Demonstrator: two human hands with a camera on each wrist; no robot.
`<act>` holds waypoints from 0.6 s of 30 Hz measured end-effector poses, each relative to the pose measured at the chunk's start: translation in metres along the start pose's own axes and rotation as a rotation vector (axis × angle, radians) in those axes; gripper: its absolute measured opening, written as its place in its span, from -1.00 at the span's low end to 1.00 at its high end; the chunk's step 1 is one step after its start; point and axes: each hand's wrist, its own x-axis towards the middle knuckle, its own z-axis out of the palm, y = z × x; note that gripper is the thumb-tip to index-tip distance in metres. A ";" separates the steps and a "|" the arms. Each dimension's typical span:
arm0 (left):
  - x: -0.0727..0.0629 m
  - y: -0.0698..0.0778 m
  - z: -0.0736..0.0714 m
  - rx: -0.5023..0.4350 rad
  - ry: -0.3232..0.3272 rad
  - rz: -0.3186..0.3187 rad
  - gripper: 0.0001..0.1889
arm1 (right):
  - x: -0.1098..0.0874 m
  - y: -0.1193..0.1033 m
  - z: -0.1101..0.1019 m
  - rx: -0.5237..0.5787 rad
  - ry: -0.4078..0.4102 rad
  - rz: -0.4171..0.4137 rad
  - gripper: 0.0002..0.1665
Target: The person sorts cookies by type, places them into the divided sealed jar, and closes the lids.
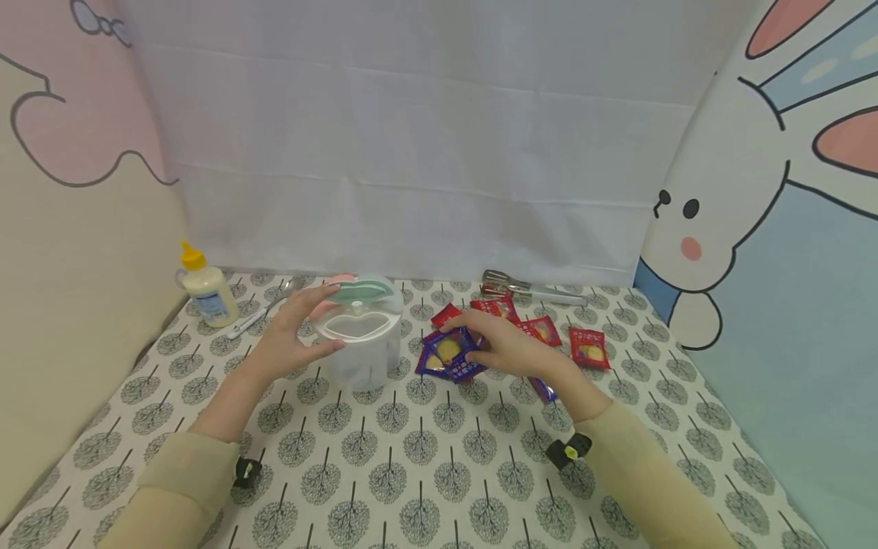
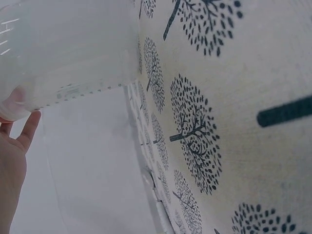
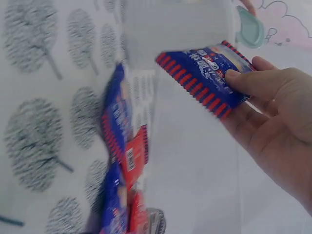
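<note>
A clear plastic container [image 1: 366,366] with a white lid stands left of the middle of the table. The lid has a heart-shaped panel, with a green flap [image 1: 370,288] and a pink part at the back. My left hand [image 1: 291,335] holds the container's left side near the top, thumb in front and fingers behind. Between thumb and fingers, my right hand [image 1: 504,347] pinches a blue snack packet [image 3: 204,78] with red striped ends, raised above the table. Beneath it lie more blue packets [image 3: 117,117] and several red packets [image 1: 494,307].
Behind the packets lie metal tongs [image 1: 535,291]. One red packet [image 1: 588,348] sits apart at the right. A spoon [image 1: 264,310] and a cream bottle with a yellow nozzle [image 1: 209,293] are left of the container. A white cloth [image 1: 411,152] hangs behind the table.
</note>
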 end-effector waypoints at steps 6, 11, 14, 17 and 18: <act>0.000 0.000 -0.001 -0.002 0.000 0.011 -0.06 | 0.024 -0.012 -0.010 -0.025 0.134 -0.122 -0.39; 0.000 0.002 -0.001 -0.006 -0.008 -0.008 -0.07 | 0.044 -0.028 -0.015 0.041 0.228 -0.180 -0.44; 0.001 0.001 -0.001 -0.009 -0.008 0.001 -0.07 | 0.055 -0.037 -0.018 0.070 0.257 -0.210 -0.45; 0.001 -0.001 -0.001 -0.013 0.000 0.026 -0.07 | 0.068 -0.046 -0.018 0.091 0.284 -0.236 -0.43; 0.001 -0.001 -0.001 -0.015 0.004 0.032 -0.07 | 0.073 -0.049 -0.017 0.102 0.299 -0.248 -0.43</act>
